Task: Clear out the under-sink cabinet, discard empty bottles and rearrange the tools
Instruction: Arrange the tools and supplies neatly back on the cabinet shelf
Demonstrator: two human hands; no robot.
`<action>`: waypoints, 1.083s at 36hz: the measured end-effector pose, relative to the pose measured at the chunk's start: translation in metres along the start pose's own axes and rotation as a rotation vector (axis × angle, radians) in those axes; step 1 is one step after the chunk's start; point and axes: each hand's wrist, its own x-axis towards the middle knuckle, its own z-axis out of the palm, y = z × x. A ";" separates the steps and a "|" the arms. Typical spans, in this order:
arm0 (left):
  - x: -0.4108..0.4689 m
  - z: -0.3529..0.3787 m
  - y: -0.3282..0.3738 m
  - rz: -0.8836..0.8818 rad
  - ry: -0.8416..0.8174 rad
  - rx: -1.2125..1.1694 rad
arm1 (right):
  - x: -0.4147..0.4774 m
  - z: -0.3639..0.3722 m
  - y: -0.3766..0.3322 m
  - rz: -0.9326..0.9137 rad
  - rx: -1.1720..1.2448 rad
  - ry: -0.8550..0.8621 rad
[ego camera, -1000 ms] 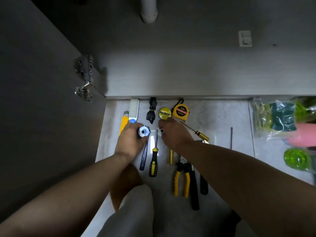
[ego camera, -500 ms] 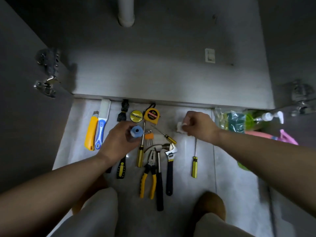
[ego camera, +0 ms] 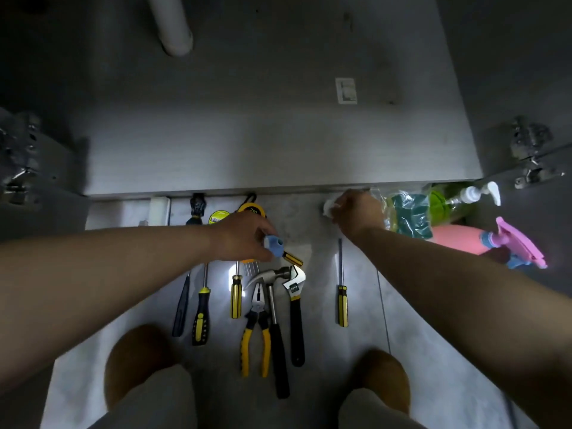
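Observation:
Tools lie in a row on the pale floor in front of the under-sink cabinet (ego camera: 278, 156): screwdrivers (ego camera: 201, 314), yellow pliers (ego camera: 255, 335), a hammer (ego camera: 275, 320), an adjustable wrench (ego camera: 295, 305) and a lone screwdriver (ego camera: 342, 292). My left hand (ego camera: 241, 236) pinches a small blue roll (ego camera: 274, 244) above a yellow tape measure (ego camera: 252, 209). Further right, near the cabinet edge, my right hand (ego camera: 356, 212) grips a small white crumpled thing (ego camera: 328, 207).
At the right stand a bag of green sponges (ego camera: 408, 215), a green pump bottle (ego camera: 464, 196) and a pink spray bottle (ego camera: 483, 243). Open cabinet doors with hinges (ego camera: 529, 156) flank both sides. A white drain pipe (ego camera: 171, 26) hangs inside. My knees fill the bottom.
My right hand has moved right and toward the cabinet edge with the white thing. My left hand carried the blue roll rightward over the tape measure. The view shifted right.

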 end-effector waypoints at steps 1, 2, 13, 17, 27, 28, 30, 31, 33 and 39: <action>0.002 0.005 0.003 -0.012 0.006 -0.029 | 0.001 0.001 -0.002 -0.018 -0.007 0.007; 0.003 0.011 0.005 -0.021 0.015 -0.071 | 0.001 0.001 -0.005 -0.037 -0.003 0.017; -0.005 0.043 0.017 -0.095 0.063 -0.542 | -0.040 0.007 -0.003 -0.068 0.148 -0.086; -0.010 0.048 0.018 -0.117 0.095 -0.669 | -0.071 0.004 -0.001 -0.268 0.202 -0.355; -0.020 0.050 0.013 -0.086 0.122 -0.782 | -0.081 0.015 -0.008 -0.467 0.231 -0.384; -0.020 0.049 0.012 -0.080 0.126 -0.781 | -0.079 0.015 -0.009 -0.482 0.228 -0.378; -0.020 0.047 0.010 -0.076 0.138 -0.769 | -0.077 0.016 -0.011 -0.499 0.230 -0.365; -0.020 0.047 0.009 -0.077 0.144 -0.757 | -0.076 0.017 -0.011 -0.500 0.225 -0.359; -0.017 0.048 0.007 -0.088 0.154 -0.707 | -0.073 0.019 -0.011 -0.480 0.184 -0.342; -0.014 0.048 -0.014 -0.094 0.231 -0.405 | -0.051 0.018 -0.004 -0.297 -0.017 -0.164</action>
